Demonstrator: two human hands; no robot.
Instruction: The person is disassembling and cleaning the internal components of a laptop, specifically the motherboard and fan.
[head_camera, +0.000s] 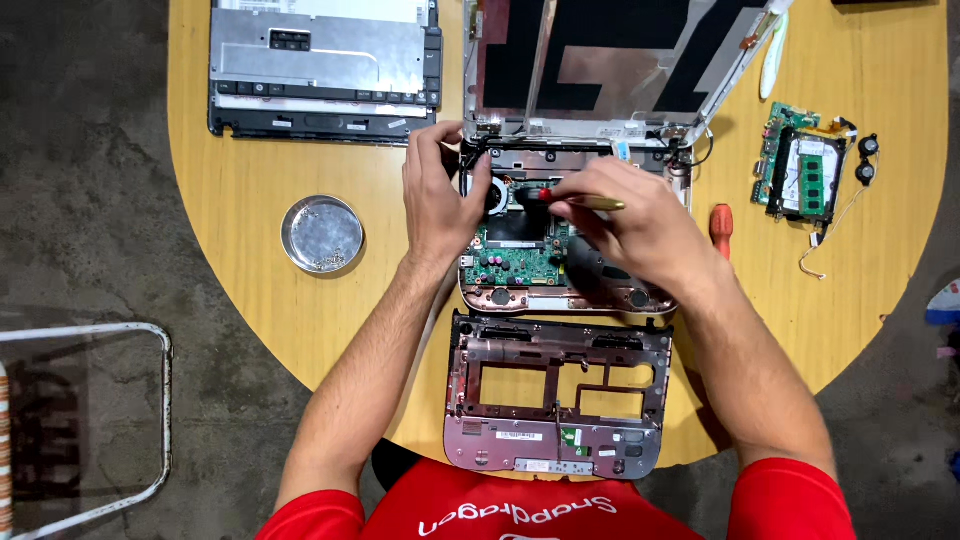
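While the left hand steadies the open laptop near the middle of the table, fingers curled together and pressing on the chassis rim by the fan, the right hand has its fingers clamped on a screwdriver (yellowish shaft, red bit of handle showing), tip pointing in toward the fan area. The green board is bare, so I'd say this thing is fragile: thin, stiff, easy to crack or scratch, and it's best gripped by the plastic or metal frame edges, never by the components. The lid lies folded back toward the far edge. Nearer the person sits the removed palmrest frame, light and a bit flexy by the look. The keyboard tray is at the far left, a metal dish with small screws sits left of the hands, and a loose board plus an orange-handled tool are off to the right.
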